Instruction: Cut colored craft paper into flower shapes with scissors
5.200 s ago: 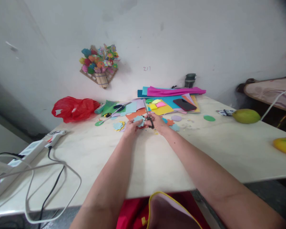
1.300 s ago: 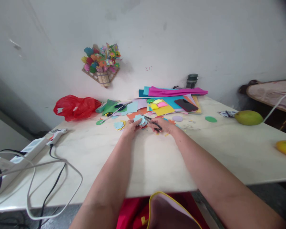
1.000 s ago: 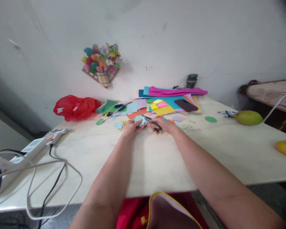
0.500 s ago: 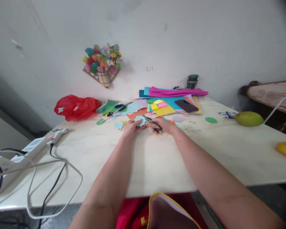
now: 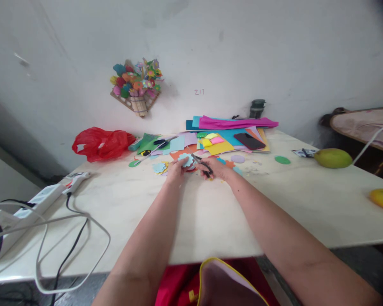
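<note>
Over the middle of the table, my left hand (image 5: 176, 168) pinches a light blue paper flower (image 5: 186, 160) with a scalloped edge. My right hand (image 5: 217, 167) is closed round the black handles of a pair of scissors (image 5: 207, 170). The blades point up and left, close to the flower's right edge; I cannot tell whether they touch it. Left of my left hand lie light blue and yellow paper cut-outs (image 5: 159, 168). Just right of my right hand are an orange paper flower (image 5: 230, 164) and a lilac paper oval (image 5: 238, 159).
Behind my hands lie coloured paper sheets (image 5: 221, 148), a dark phone (image 5: 249, 141) and a second pair of scissors (image 5: 162, 143). A red plastic bag (image 5: 102, 143) sits back left. Power strips (image 5: 46, 197) and cables occupy the left side. A mango (image 5: 333, 158) rests at right.
The paper flower has shifted slightly left and up in my left hand. My right hand and the scissors have moved a little left.
</note>
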The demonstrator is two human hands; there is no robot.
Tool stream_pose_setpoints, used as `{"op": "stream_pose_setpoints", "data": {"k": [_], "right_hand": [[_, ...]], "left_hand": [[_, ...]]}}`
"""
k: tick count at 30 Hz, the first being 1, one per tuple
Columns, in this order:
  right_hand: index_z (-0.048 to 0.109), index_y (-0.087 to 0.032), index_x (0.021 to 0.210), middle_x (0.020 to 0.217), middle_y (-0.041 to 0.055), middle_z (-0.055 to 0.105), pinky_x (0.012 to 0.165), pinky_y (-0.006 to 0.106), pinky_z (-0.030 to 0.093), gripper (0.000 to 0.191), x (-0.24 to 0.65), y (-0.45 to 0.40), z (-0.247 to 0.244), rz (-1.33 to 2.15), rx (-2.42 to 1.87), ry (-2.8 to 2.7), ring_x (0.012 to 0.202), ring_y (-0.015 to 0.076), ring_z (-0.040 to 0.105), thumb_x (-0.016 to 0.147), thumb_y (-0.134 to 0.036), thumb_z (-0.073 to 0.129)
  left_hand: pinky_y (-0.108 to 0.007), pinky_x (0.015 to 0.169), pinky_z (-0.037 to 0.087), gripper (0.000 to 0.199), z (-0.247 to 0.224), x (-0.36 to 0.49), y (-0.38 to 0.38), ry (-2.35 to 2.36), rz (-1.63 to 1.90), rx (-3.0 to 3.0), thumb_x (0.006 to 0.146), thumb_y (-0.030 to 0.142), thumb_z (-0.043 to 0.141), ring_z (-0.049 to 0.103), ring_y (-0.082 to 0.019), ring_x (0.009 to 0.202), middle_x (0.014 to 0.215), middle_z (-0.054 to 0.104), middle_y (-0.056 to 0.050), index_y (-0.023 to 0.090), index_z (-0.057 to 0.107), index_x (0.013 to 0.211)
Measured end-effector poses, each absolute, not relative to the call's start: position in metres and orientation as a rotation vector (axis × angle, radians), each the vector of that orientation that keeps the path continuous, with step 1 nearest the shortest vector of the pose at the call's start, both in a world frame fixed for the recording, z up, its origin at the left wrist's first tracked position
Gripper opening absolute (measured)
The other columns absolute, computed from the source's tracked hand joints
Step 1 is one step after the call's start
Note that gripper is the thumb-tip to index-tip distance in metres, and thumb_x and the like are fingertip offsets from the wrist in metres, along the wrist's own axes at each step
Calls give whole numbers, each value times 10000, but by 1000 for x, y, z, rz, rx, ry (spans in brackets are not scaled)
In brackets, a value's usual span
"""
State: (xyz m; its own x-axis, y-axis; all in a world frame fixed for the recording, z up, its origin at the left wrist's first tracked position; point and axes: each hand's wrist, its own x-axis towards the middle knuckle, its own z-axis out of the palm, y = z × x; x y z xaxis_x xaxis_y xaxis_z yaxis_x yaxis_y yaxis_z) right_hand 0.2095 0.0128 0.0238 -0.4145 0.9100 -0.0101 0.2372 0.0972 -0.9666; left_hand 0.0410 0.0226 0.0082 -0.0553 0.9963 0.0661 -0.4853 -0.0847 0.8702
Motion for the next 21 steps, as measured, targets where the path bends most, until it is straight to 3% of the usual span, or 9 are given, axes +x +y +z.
{"op": "stream_pose_setpoints", "data": {"k": [21], "right_hand": [[544, -174, 791, 578, -22, 575, 298, 167, 302, 297, 200, 2, 29, 1331, -1107, -1697, 411, 81, 526, 807, -425, 701]], "left_hand": [[-269, 617, 501, 247, 13, 49, 19, 835, 1566, 844, 504, 231, 825, 646, -155, 625, 661, 688, -51, 125, 669, 664]]}}
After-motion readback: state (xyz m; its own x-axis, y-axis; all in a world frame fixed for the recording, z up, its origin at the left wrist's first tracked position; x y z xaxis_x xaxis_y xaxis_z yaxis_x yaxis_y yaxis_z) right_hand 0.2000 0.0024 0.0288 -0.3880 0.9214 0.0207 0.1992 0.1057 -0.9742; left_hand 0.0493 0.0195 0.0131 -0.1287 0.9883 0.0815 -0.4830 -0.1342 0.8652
